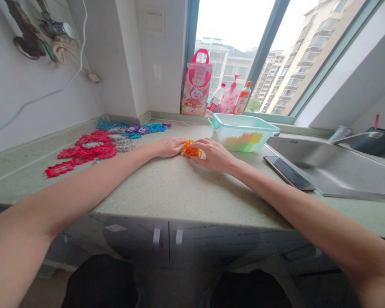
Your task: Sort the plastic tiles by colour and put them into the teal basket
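The right hand (214, 155) curls, part-closed, around orange pieces (191, 149) mid-surface (186, 192), the left hand (169, 147) against them (its grip cannot be told), with red pieces (104, 150) and grey pieces (124, 145) already grouped at left, yellow-orange contents (244, 140) seemingly remaining in the tub (218, 136) at right.

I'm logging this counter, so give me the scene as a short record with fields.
Left hand: touching orange pieces
Right hand: holding the same pieces
Left side: red pieces, grey pieces, blue pieces, purple pieces
Pale green container: right of the pieces, yellow and orange contents inside
Phone: at the sink's edge
By the window: bag, three bottles
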Motion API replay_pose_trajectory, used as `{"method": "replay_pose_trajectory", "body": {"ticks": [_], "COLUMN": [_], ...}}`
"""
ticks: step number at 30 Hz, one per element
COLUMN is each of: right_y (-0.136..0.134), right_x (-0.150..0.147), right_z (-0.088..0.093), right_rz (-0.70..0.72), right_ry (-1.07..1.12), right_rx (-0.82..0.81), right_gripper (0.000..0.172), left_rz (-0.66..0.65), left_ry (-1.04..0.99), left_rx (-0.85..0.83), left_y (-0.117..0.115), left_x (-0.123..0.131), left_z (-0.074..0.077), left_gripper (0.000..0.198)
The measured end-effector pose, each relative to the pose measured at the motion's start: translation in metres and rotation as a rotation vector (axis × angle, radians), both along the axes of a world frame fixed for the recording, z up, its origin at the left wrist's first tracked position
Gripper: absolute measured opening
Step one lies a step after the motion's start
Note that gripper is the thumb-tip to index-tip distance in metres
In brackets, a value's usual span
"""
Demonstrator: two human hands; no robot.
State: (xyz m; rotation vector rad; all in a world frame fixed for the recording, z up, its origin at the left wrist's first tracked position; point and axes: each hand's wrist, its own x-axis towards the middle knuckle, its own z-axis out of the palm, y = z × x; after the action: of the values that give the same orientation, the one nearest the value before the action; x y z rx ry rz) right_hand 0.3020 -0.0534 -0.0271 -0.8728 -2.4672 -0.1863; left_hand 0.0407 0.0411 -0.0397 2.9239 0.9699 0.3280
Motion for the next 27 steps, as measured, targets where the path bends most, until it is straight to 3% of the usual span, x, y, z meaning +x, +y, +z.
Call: {"method": "replay_pose_trajectory", "body": {"ticks": [17, 27], "right_y": [-0.0033, 0.0009], "right_x": [-0.0007, 0.0023], "right_z": [0.0021, -0.0004], "right_rz": [-0.025, 0.059], "right_ry": [-0.052, -0.035], "right_rx": [-0.008, 0.004], "right_gripper": [0.030, 0.030], "left_rz": [0.018, 0.015], "left_ry": [0.017, 0.004], "left_rx": [-0.003, -0.038], "left_y": [0.0013, -0.0020], "left_x": [-0.0001, 0.0004], "left_z": [0.0002, 0.0024], "left_gripper": [0.053, 0.053]}}
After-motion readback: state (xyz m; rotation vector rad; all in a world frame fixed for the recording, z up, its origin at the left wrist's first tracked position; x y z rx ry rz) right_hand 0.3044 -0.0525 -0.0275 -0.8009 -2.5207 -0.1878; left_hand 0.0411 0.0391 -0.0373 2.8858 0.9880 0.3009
